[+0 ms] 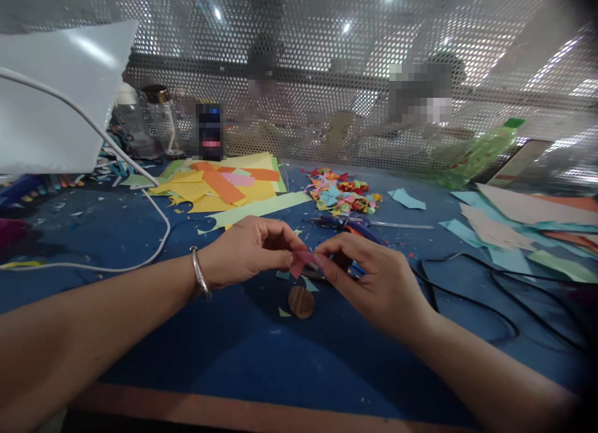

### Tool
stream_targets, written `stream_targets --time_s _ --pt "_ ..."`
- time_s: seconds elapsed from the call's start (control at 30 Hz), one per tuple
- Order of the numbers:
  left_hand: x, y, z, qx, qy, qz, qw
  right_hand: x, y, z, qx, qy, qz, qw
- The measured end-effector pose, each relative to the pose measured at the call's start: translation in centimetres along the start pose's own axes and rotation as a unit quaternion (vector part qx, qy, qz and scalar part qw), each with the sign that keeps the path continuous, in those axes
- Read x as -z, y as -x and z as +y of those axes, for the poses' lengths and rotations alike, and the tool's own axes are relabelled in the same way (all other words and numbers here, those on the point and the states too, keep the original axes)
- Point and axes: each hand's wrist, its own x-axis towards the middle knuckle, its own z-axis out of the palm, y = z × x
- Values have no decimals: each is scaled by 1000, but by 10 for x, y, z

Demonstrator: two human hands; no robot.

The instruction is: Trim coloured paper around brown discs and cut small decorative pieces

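A small piece of pink paper point(299, 266) is pinched between my two hands, above the blue table. My left hand point(255, 251) grips its left side with thumb and fingertips. On the other side, my right hand point(362, 272) pinches the paper's right end. Just below the paper lies a round brown wooden disc point(301, 302). Beside the disc sit small blue and green paper scraps point(284, 312). Behind my right hand rests a dark-handled tool point(343, 223), partly hidden, with orange showing at its handle.
A pile of colourful paper bits point(343, 193) lies at the back middle. Yellow and orange paper sheets point(224, 187) are left of it. More coloured paper point(514, 221) and black cables point(471, 296) lie right. A white cable point(163, 233) crosses the left side. A perforated metal screen point(317, 96) stands behind.
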Motion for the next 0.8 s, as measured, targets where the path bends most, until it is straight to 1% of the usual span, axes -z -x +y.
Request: stream_targets --time_s 0.07,0.13,0.23,0.33,0.43,0.57,0.67,0.8 --pt "1 0 0 -8 -14 25 1000 -1 0 0 -6 -2 -7 1000" --pt "1 -1 1 -16 -24 65 997 -2 -1 0 -21 -4 -19 1000" --pt "1 -1 3 -22 -27 126 991 -6 -2 1 -56 -10 -54 997" --pt "2 -2 2 -29 -32 160 986 -12 -5 3 -70 -12 -95 993" --pt "5 -3 0 -40 -62 177 981 -17 -9 1 -70 4 -124 990" --pt "8 -3 -2 -48 -96 186 977 -22 -11 -5 -60 21 -145 987" --pt "8 -3 -2 -51 -90 183 978 -24 -12 -8 -63 32 -155 985" --pt "7 -3 -4 -43 -53 180 981 -26 -13 -7 -41 50 -161 985"
